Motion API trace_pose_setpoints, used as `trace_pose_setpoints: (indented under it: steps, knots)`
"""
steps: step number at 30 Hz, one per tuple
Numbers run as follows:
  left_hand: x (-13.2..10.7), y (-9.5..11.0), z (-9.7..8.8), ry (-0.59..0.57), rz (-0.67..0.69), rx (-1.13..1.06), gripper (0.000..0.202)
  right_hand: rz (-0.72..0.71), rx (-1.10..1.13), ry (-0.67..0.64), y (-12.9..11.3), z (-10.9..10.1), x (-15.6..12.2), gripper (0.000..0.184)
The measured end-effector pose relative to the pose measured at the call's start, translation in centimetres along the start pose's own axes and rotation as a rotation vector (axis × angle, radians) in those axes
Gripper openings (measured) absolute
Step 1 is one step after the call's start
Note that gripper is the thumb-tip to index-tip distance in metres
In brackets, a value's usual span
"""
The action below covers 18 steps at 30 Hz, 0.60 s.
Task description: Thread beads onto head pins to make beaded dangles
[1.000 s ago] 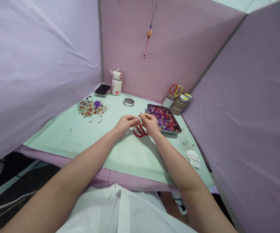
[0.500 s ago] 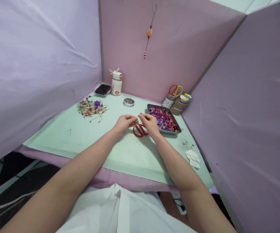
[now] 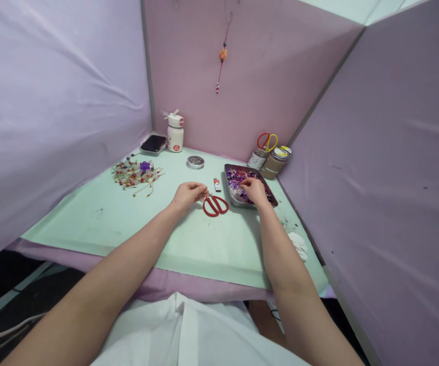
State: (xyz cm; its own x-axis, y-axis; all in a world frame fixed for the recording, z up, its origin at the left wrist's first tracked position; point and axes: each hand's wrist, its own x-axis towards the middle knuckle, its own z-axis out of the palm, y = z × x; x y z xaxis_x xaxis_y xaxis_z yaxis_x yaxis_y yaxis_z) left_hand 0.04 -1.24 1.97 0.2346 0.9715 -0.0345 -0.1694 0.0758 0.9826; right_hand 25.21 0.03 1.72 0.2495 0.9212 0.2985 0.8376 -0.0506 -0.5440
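My left hand [image 3: 190, 195] is pinched closed above the table, just left of red-handled scissors [image 3: 215, 205]; whatever lies between its fingertips is too small to make out. My right hand [image 3: 254, 190] reaches over a metal tray [image 3: 253, 206], fingers bent together among purple, red and clear beads [image 3: 237, 190]. Whether a bead is between those fingers cannot be seen. Behind the scissors lies a small red-and-white packet or lighter-like item [image 3: 217, 184]. A round clear-lidded container [image 3: 195, 162] stands farther back.
Beaded strands with a purple cluster [image 3: 145, 166] lie at left. A phone [image 3: 154, 143] and white bottle [image 3: 175, 133] stand at the back. Right of them are a can with scissors [image 3: 258, 158] and a jar [image 3: 276, 162]. A white cloth [image 3: 298, 246] lies right. A beaded cord [image 3: 223, 54] hangs behind.
My right hand has moved away from my left, rightward into the bead tray. The scissors and the small red-and-white item are now uncovered. The view has shifted slightly.
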Motion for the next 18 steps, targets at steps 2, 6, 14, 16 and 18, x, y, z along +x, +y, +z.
trace_pose_setpoints:
  steps: [2,6,14,16,18]
  knots:
    - [0.06,-0.05,-0.09,0.003,0.004,0.005,0.023,0.038,-0.143,-0.083,0.44,0.04,-0.05,0.015]
    - [0.27,-0.25,-0.24,-0.003,0.009,-0.006,0.024,0.072,-0.306,-0.165,0.56,-0.25,-0.2,0.013]
    - [0.2,-0.2,-0.22,-0.008,0.006,-0.003,0.028,0.068,-0.395,-0.285,0.74,-0.12,-0.07,0.008]
    - [0.15,-0.18,-0.21,-0.012,0.007,0.002,0.028,0.064,-0.395,-0.31,0.82,0.0,-0.01,0.008]
    - [0.12,-0.18,-0.22,-0.014,0.004,0.011,0.028,0.055,-0.394,-0.325,0.92,0.06,0.02,0.008]
